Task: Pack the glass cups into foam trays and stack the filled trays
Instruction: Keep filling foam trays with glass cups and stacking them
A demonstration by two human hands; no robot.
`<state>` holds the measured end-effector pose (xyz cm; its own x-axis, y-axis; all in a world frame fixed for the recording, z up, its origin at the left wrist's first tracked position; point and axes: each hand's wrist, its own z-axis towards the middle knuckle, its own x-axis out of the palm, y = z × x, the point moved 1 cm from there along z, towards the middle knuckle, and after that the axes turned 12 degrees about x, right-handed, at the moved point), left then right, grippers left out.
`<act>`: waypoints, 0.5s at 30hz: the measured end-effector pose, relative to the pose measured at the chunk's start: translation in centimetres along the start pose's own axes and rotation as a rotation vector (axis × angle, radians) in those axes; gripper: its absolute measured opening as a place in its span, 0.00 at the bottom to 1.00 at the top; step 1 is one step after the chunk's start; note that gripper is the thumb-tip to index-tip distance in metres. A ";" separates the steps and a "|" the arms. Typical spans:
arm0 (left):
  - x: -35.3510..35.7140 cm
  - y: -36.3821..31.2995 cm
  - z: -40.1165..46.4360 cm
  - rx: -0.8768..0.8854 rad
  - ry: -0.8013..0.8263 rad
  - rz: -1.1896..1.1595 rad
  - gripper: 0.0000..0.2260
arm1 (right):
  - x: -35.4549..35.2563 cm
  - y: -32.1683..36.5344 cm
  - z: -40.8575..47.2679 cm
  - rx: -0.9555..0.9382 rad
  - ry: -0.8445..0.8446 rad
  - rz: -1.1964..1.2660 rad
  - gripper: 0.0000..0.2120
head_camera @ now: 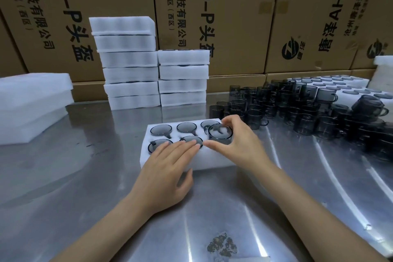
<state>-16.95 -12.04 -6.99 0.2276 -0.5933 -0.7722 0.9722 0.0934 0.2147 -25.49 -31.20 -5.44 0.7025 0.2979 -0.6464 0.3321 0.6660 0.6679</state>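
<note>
A white foam tray [212, 160] lies on the steel table in front of me, with dark glass cups sunk in its holes. My right hand [238, 144] pinches the rim of a smoked glass cup [220, 132] at the tray's near right hole; the cup stands partly above the foam. My left hand [168, 168] lies flat on the tray's near edge, fingers spread over the front-row cups. A crowd of loose smoked glass cups [297, 108] stands to the right.
Two stacks of filled foam trays [182, 78] rise at the back centre. Empty foam sheets [32, 104] lie at the left, another cup-filled tray [350, 89] at the far right. Cardboard boxes [234, 17] wall the back. A stain [222, 244] marks the near table.
</note>
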 end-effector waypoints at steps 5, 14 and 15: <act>1.0 -1.3 2.3 0.035 0.064 0.110 0.27 | -1.1 0.3 0.0 -0.157 0.015 -0.012 0.26; 2.5 -2.4 4.4 0.020 0.119 0.046 0.25 | 0.1 -0.2 -0.3 -0.054 0.280 -0.207 0.21; 2.4 -2.5 4.4 0.009 0.119 0.034 0.26 | 0.1 -0.2 -0.3 -0.058 0.280 -0.222 0.21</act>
<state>-19.09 -17.26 -6.77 0.2660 -0.4909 -0.8296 0.9633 0.1043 0.2472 -25.69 -31.12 -5.72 0.4143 0.3121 -0.8550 0.4155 0.7709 0.4827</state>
